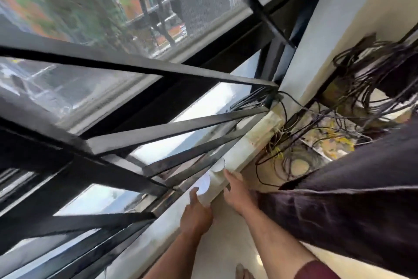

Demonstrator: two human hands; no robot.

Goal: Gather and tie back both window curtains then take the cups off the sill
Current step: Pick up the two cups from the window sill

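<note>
left hand (pixel 196 212) wraps a white cup (pixel 204 186) on the sill (pixel 239 154), right hand (pixel 235 190) reaches spread toward the far cup (pixel 219 166)

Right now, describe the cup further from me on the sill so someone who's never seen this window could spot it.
Follow the white window sill below the black metal bars toward the corner tangle of cables. Two clear cups stand on it; the left hand is on the nearer cup. The far cup is the one beyond it, just past the right hand fingertips.
</note>
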